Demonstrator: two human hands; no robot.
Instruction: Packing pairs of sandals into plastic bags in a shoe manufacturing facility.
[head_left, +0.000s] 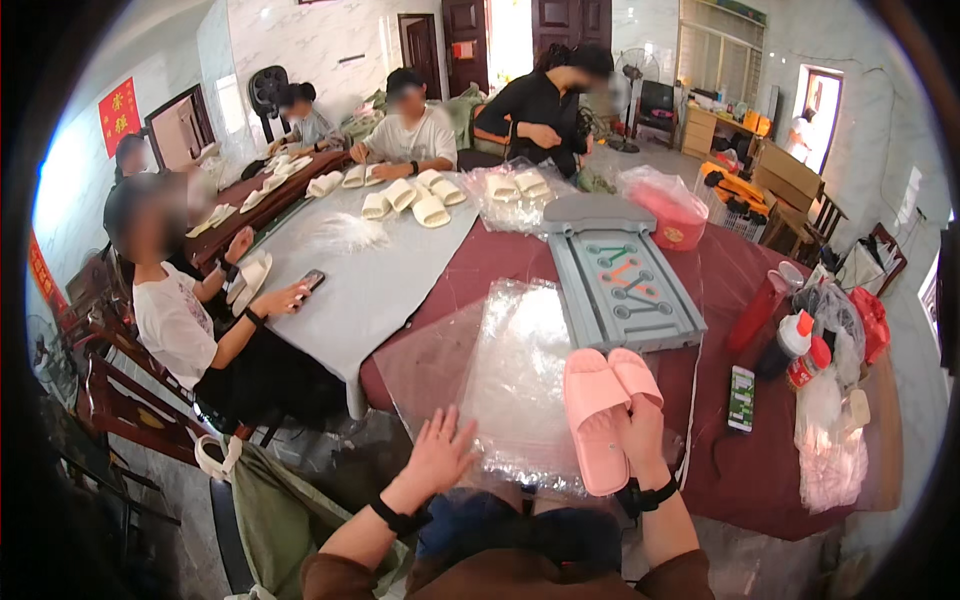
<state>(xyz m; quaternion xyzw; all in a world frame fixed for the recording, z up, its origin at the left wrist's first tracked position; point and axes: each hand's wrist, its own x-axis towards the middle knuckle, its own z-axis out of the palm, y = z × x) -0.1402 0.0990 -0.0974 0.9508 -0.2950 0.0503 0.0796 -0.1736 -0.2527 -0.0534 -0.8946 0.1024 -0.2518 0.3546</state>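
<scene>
**Pink slippers held over plastic bags**

While the pair of soft pink foam slippers (606, 408) lies stacked sole to sole on the dark red desk (745, 470), the right hand (640, 428) has its grip closed around their heel end, fingers wrapped under the lower slipper. Just left of that grip, a heap of clear crinkled plastic bags (510, 385) spreads over the desk edge, and the left hand (440, 455) rests on its near side with fingers spread, grip open and holding nothing. Beyond the right grip sits a grey plastic moulded tray (620, 280) with orange and green marks. To its right lies a dark smartphone (741, 398), then red-capped squeeze bottles (800, 350).
</scene>
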